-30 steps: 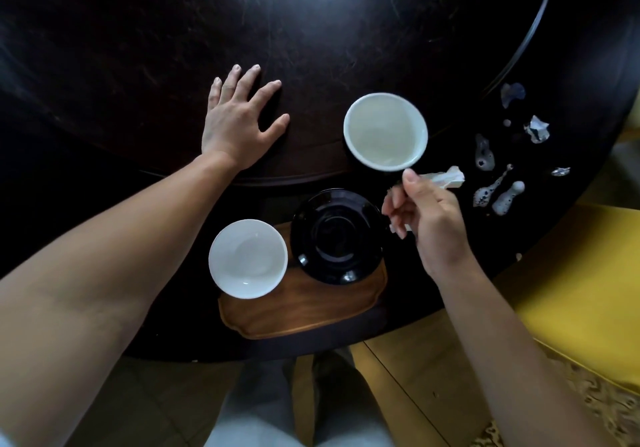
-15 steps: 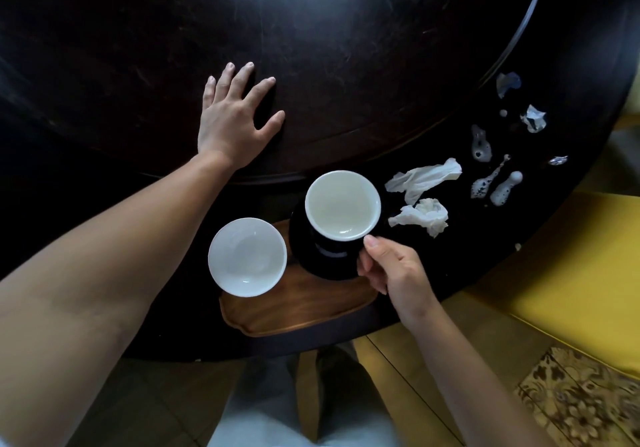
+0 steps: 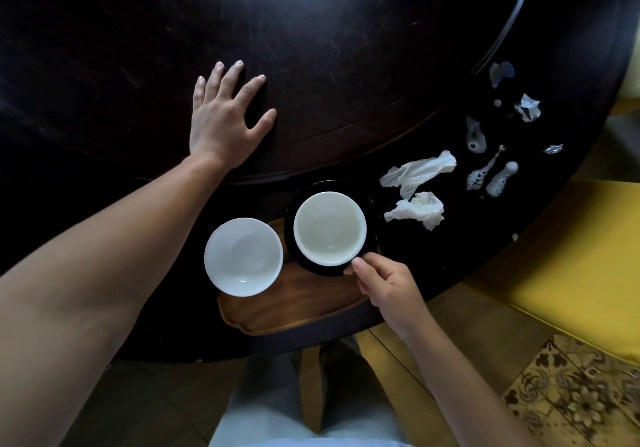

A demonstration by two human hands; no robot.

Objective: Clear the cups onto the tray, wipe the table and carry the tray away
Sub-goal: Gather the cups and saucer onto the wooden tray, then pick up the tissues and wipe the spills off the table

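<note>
Right now the left hand lies flat on the dark round table at centre left of the frame, fingers straight and spread, holding nothing. Lower down, just right of centre, the right hand has its fingers curled and its thumb tip against the near rim of a white cup; whether it truly pinches the rim or only touches it cannot be told. That cup stands inside a black saucer, which rests on the upper right part of a brown wooden tray at the table's near edge. A second white cup sits on the left end of the tray, just beside the saucer. To the right of the saucer, on the table, lie two crumpled white tissues, one above the other and close together. Farther toward the upper right are small pale spills and scraps of crumpled paper.
</note>
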